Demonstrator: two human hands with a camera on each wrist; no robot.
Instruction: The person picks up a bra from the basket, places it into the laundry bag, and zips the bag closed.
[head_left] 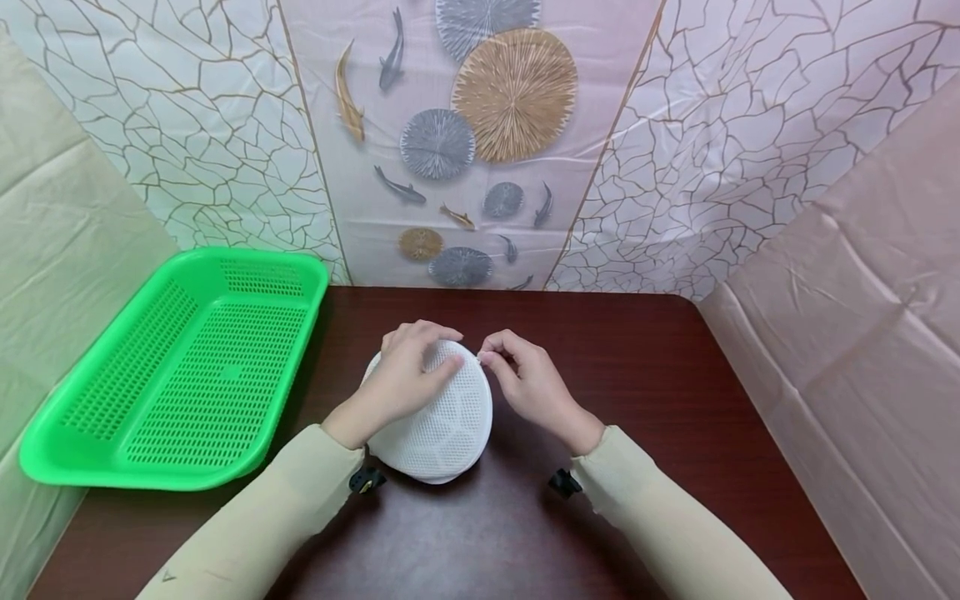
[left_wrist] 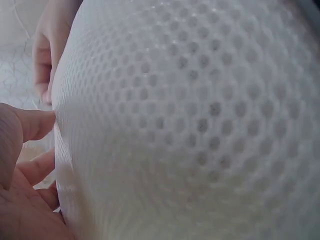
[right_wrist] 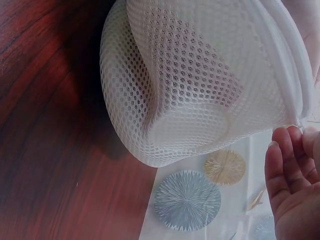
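A white mesh laundry bag with a round, banded top stands over the table in the head view. My left hand grips it from the far left, thumb lying across the mesh top and fingers at the far edge. At the far right of its rim, my right hand pinches a small bit of the edge between thumb and fingertips. The right wrist view shows those fingertips where the white rim bands meet; what they pinch is mostly hidden. Through the mesh sides, the bag's round base shows.
A large green plastic basket with slotted walls stands on the left of the dark red-brown table. Patterned cloth hangs behind the table, and plain beige cloth borders the right side. Black wrist devices sit below both sleeves.
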